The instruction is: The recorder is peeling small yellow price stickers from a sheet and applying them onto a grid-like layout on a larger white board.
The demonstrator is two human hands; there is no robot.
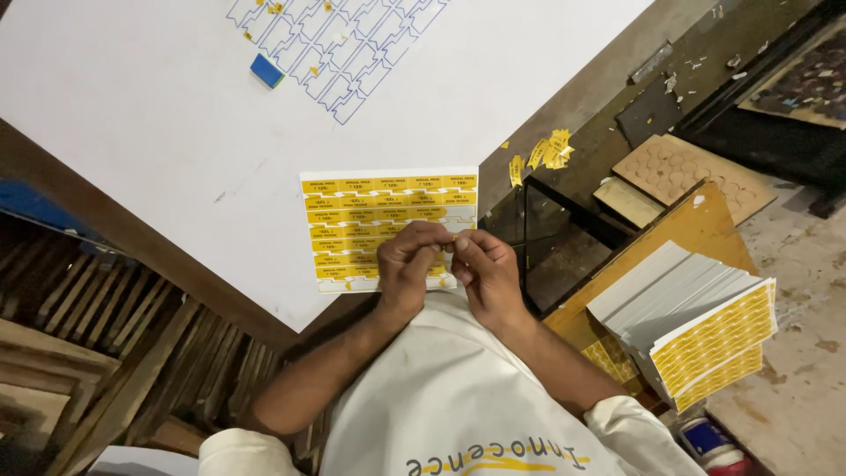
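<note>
Pinched between the fingertips of both hands is a small yellow label (456, 238), so tiny from my head view that I can barely make out its shape. I see my left hand (407, 264) curled in from 7 o'clock, thumb and forefinger closed narrowly on the label's left end, while my right hand (487, 269) comes in from 5 o'clock and nips the other end the same way. Both hands hover over the lower edge of a sheet of yellow labels (374, 216), which lies flat on the white board (132, 132) at the middle of the view; the held label sits just above that sheet's lower right corner.

At 12 o'clock on the board I see a sheet of blue die-cut outlines (352, 44) with a small blue block (266, 70) touching its left edge. Toward 2 o'clock, loose yellow label scraps (551, 150) lie on the brown bench. At 4 o'clock a stack of yellow label sheets (714, 339) rests tilted on a wooden box (696, 225), well apart from my hands. Wooden slats (97, 335) fill the 8 o'clock side.
</note>
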